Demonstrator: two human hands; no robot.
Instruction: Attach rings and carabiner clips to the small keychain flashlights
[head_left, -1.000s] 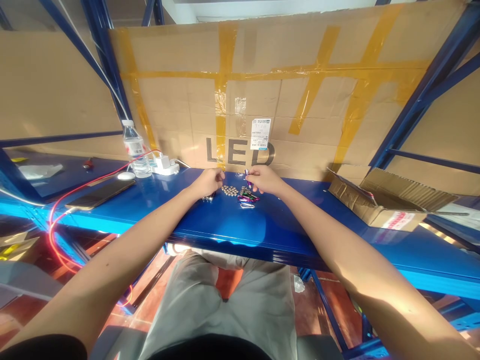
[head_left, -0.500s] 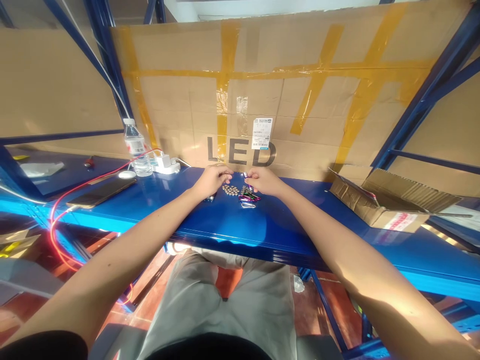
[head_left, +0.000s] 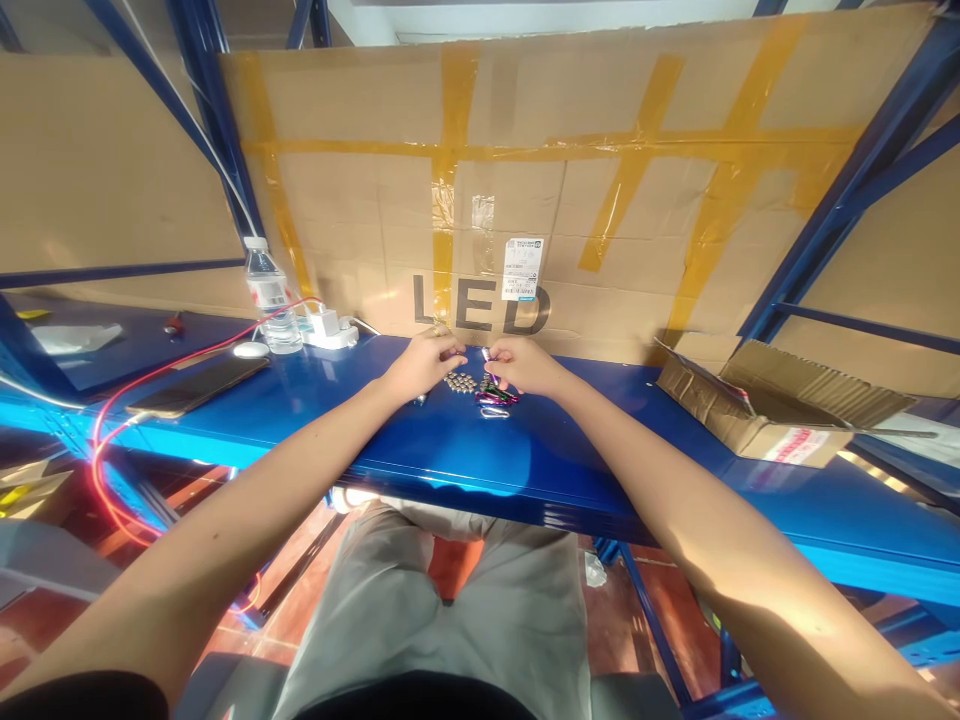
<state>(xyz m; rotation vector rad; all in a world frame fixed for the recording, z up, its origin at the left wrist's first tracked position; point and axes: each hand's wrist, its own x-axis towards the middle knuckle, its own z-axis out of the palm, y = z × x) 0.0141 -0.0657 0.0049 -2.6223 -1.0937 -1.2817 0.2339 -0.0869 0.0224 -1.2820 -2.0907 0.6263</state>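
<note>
Blue worktop [head_left: 442, 450]. Your left hand [head_left: 421, 362]: fingers curled in, contents can't be told. Your right hand [head_left: 526, 365] pinches a slim purple piece [head_left: 493, 378] near coloured clips [head_left: 498, 398]; likely light, stiff, slick, best gripped mid-length. Smallest: silvery bits [head_left: 460, 383].

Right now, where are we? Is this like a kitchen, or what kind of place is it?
Probably a workshop or storeroom: small metal pieces lie on a blue metal table, blue metal posts rise at both sides, and a big taped cardboard panel stands behind.
</note>
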